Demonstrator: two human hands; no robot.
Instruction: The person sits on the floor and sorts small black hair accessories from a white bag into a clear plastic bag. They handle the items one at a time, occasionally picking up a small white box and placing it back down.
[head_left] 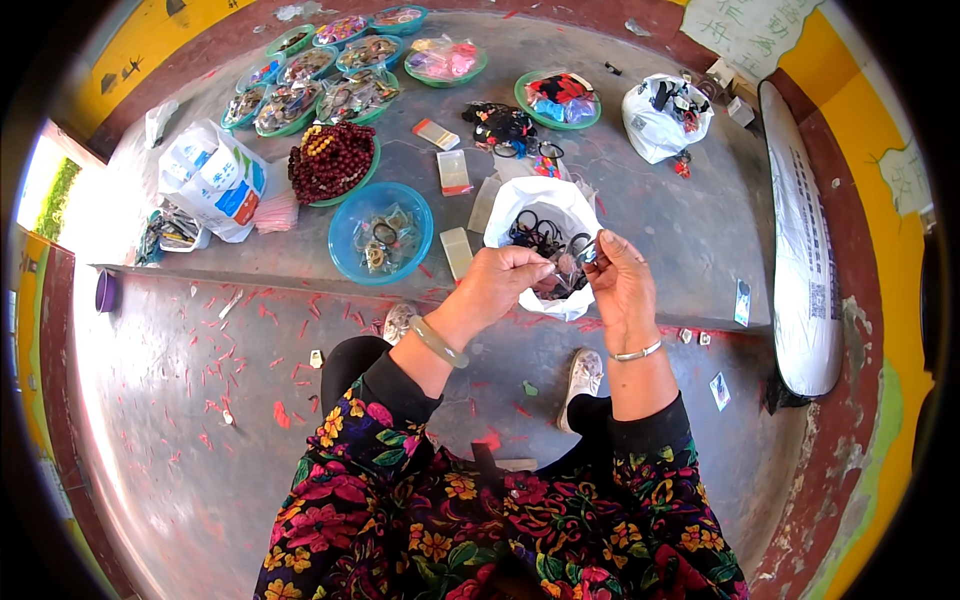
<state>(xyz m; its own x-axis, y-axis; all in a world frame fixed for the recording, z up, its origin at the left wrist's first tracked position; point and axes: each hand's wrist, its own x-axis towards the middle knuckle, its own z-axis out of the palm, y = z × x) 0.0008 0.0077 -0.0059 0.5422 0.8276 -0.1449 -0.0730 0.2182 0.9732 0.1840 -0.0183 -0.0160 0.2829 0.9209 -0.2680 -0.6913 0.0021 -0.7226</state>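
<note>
Both my hands meet over the mouth of a white plastic bag (556, 192) at the platform's front edge. Inside the bag lies a heap of black hair ties (538, 236). My left hand (497, 285) is closed, its thumb and forefinger pinching what looks like a small clear plastic bag (567, 268). Close to it, my right hand (624, 285) pinches a black hair tie (579, 242) with a small bluish piece by the fingertips. The details there are too small to make out. To the left stands a blue bowl (338, 245) with clear packets and a few bands inside.
Small boxes (454, 172) lie behind the blue bowl. Dark red beads (331, 163) fill a green bowl, with several filled bowls (288, 105) beyond. A filled white bag (650, 135) stands at the far right, a long white sack (800, 240) along the wall. Red scraps litter the floor.
</note>
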